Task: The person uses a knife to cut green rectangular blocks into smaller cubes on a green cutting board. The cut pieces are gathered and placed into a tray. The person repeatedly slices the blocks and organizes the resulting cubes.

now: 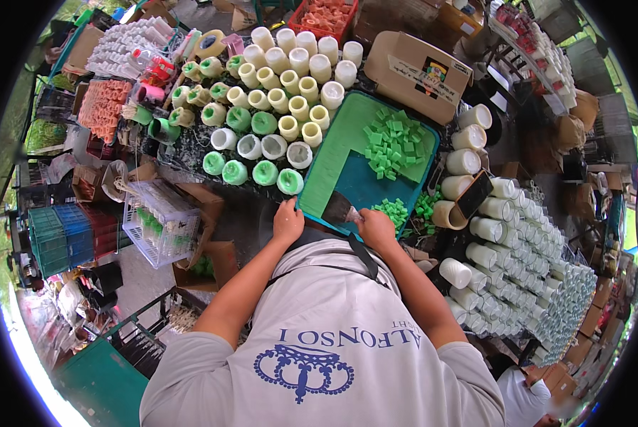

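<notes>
Two bare hands work at the near edge of a teal tray (365,183). The right hand (376,229) is closed around the handle of a scraper (337,208), whose dark, flat blade points leftward, toward the left hand, and lies over the edge of a green layer (324,171); whether it cuts into the layer cannot be told. The left hand (288,220) is at the tray's near left corner, fingers bent at the rim; whether it grips the rim cannot be told. The layer lines the tray's left side and far end, leaving a bare teal area just beyond the right hand. One small heap of green cubes (390,211) lies just beyond the right hand; a larger pile (393,146) lies farther off. Beyond the left hand stand rows of cups: green-filled (235,171), then white (272,146), with pale yellow ones (297,108) farther away. Past the tray's far end is a cardboard box (415,75). Right of the right hand, clear glass jars (518,249) stand in dense ranks, near larger white jars (463,161). Well left of the left hand is a white wire basket (161,220).
</notes>
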The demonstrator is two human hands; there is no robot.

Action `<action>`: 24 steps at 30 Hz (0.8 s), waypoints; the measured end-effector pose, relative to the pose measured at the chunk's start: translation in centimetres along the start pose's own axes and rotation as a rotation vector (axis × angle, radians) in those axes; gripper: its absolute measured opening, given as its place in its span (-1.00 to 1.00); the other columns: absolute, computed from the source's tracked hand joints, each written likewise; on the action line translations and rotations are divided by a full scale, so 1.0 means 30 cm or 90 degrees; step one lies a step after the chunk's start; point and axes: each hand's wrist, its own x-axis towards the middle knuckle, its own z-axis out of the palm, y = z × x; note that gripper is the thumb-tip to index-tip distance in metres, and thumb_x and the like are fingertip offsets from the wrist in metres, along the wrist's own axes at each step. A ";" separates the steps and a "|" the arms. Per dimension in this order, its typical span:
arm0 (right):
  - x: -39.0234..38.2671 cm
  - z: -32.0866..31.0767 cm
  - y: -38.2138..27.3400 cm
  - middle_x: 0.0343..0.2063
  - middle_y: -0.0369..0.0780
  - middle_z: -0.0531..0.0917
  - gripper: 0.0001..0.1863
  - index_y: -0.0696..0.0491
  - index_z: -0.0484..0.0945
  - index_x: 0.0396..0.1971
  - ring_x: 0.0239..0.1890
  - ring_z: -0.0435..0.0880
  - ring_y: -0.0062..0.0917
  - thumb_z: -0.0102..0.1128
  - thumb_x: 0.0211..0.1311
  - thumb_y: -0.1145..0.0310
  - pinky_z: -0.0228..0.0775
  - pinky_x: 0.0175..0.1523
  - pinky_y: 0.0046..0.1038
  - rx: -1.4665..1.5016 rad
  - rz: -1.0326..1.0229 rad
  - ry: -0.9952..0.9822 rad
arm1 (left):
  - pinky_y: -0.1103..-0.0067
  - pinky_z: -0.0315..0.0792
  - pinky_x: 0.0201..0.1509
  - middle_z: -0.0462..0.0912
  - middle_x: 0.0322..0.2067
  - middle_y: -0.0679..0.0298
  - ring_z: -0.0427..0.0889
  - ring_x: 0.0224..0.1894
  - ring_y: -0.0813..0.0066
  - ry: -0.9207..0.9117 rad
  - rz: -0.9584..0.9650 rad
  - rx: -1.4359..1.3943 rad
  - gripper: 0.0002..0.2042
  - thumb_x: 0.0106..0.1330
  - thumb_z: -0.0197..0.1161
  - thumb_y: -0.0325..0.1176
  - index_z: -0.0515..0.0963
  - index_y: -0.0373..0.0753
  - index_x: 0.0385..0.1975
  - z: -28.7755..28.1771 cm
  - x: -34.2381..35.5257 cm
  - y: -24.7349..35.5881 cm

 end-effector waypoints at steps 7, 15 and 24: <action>0.055 0.065 0.031 -0.31 0.12 0.78 -0.53 0.15 0.79 -0.36 -0.21 0.79 0.09 0.10 0.51 0.07 0.63 -0.07 0.09 -0.024 0.004 -0.007 | 0.16 0.57 0.18 0.70 -0.08 -0.09 0.69 0.05 -0.10 0.014 0.019 0.053 -0.61 0.33 0.20 -0.40 0.71 -0.36 0.12 -0.029 0.028 0.014; 0.074 0.099 -0.011 -0.33 0.04 0.80 -0.76 0.08 0.79 -0.31 -0.18 0.79 0.04 0.34 0.30 0.20 0.65 -0.03 0.04 -0.029 0.049 -0.043 | 0.18 0.58 0.19 0.69 -0.02 -0.07 0.69 0.06 -0.07 0.001 0.007 0.057 -0.61 0.29 0.22 -0.41 0.74 -0.34 0.09 -0.023 0.038 0.026; 0.077 0.094 -0.015 -0.22 0.05 0.80 -0.62 0.05 0.80 -0.18 -0.15 0.79 0.07 0.10 0.48 0.10 0.62 -0.03 0.07 0.006 0.017 -0.033 | 0.17 0.57 0.23 0.66 0.08 -0.07 0.68 0.11 -0.09 -0.045 -0.008 0.087 -0.57 0.31 0.23 -0.39 0.68 -0.33 0.17 -0.049 0.036 0.030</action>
